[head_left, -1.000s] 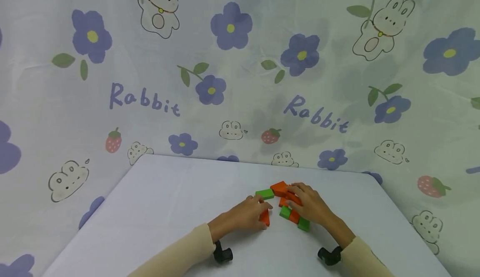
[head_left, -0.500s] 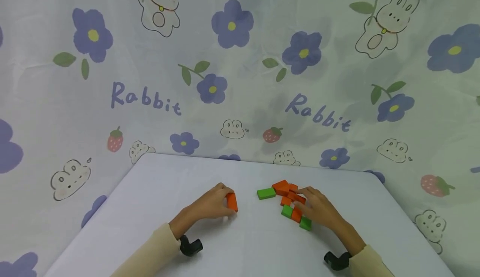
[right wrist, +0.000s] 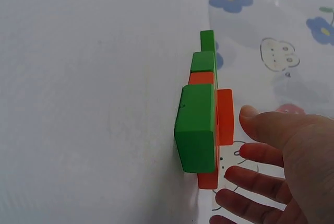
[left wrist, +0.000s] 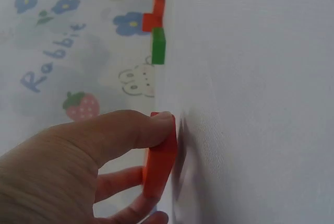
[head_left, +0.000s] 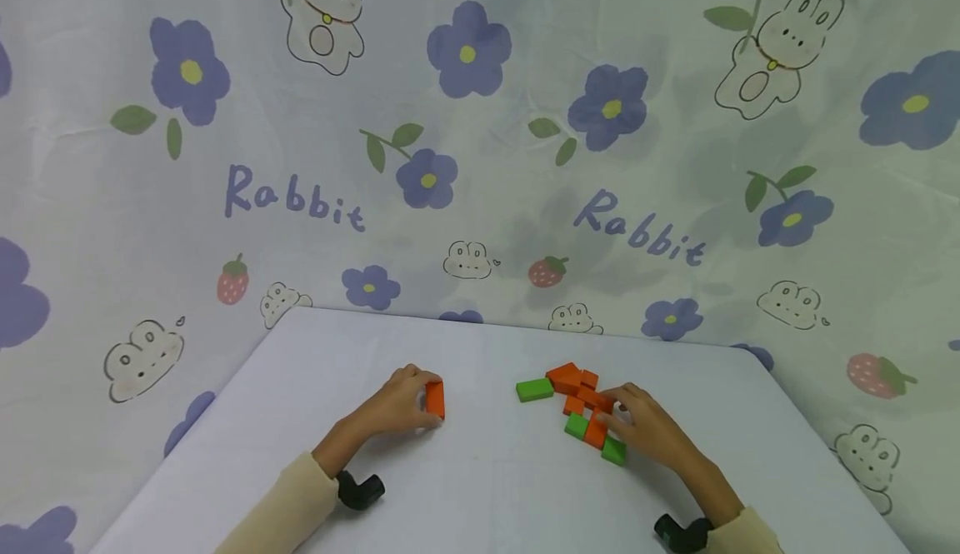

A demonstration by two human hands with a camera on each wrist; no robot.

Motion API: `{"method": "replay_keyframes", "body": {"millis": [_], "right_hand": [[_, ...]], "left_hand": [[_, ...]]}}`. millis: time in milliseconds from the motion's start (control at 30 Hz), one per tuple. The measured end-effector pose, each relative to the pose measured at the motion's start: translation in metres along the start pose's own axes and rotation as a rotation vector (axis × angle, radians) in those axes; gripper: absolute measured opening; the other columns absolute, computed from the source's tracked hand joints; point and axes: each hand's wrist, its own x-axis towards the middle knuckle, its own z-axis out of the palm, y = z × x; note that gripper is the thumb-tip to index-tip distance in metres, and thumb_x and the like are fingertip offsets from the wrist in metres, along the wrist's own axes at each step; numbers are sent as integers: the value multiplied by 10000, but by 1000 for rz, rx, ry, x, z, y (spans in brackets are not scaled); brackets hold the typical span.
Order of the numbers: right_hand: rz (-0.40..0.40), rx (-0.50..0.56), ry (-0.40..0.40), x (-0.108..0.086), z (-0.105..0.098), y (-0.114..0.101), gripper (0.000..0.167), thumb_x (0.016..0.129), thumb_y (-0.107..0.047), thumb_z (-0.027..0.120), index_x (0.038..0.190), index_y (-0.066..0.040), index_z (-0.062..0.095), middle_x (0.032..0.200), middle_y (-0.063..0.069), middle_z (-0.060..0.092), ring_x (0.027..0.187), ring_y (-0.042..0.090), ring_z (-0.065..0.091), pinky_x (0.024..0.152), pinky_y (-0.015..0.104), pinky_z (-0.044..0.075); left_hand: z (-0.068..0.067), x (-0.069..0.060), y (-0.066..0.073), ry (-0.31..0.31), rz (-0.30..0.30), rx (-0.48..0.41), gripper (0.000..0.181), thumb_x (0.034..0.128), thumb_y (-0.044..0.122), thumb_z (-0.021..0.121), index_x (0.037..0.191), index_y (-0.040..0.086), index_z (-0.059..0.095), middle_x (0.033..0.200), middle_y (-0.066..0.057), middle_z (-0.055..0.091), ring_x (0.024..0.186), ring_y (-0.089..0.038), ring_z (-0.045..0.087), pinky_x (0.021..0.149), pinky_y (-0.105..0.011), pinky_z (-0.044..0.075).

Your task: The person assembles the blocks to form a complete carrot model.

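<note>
My left hand (head_left: pixel 393 402) pinches an orange block (head_left: pixel 435 401) between thumb and fingers, low over the white table's left part. In the left wrist view the thumb lies on one end of that orange block (left wrist: pixel 160 161) and fingers on the other. On the right, my right hand (head_left: pixel 651 431) is at the edge of a cluster of orange and green blocks (head_left: pixel 589 396). The right wrist view shows this hand (right wrist: pixel 282 166) with fingers spread and a gap between them and an orange block (right wrist: pixel 225 117) behind a green block (right wrist: pixel 197 130).
A green block (head_left: pixel 535 389) lies at the cluster's left end, beside a larger orange block (head_left: pixel 565 377). The white table (head_left: pixel 300 354) ends at a hanging cloth (head_left: pixel 480 162) printed with flowers and rabbits. A black wrist camera (head_left: pixel 362 491) hangs under the left wrist.
My left hand has moved left, away from the cluster, carrying the orange block. My right hand has shifted slightly right and down, and the blocks near it look nearly unchanged.
</note>
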Motion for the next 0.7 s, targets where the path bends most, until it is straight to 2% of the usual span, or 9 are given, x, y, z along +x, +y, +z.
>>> {"method": "replay_keyframes", "body": {"millis": [200, 400, 533, 700], "right_hand": [[-18, 1, 2, 1, 1, -1, 392, 914, -315, 733, 1243, -114, 660, 1186, 38, 639, 1052, 213, 627, 871, 404, 569], [-32, -11, 9, -1, 0, -2, 425, 896, -334, 747, 1229, -81, 664, 1138, 34, 639, 997, 174, 610, 831, 358, 563], [-28, -13, 2, -3, 1, -1, 481, 863, -378, 772, 1211, -63, 670, 1078, 24, 608, 925, 139, 556, 750, 277, 523], [-16, -22, -12, -7, 3, 0, 454, 833, -413, 794, 1134, -89, 691, 1031, 10, 555, 902, 127, 521, 713, 236, 484]], "left_hand": [[-2, -2, -12, 20, -4, 0, 617, 763, 272, 864, 1317, 117, 643, 1231, -74, 575, 1088, -230, 501, 906, -430, 441], [-4, -3, -23, 10, -2, 21, 686, 792, 322, 838, 1393, 106, 587, 1316, -94, 577, 1185, -283, 503, 962, -498, 407], [-5, -3, -32, 8, 11, 0, 768, 794, 384, 831, 1440, 103, 526, 1367, -96, 579, 1250, -308, 493, 992, -537, 375], [-2, -4, -44, -14, 45, -73, 766, 807, 481, 800, 1438, 149, 522, 1418, -54, 553, 1313, -289, 457, 1053, -564, 340]]}}
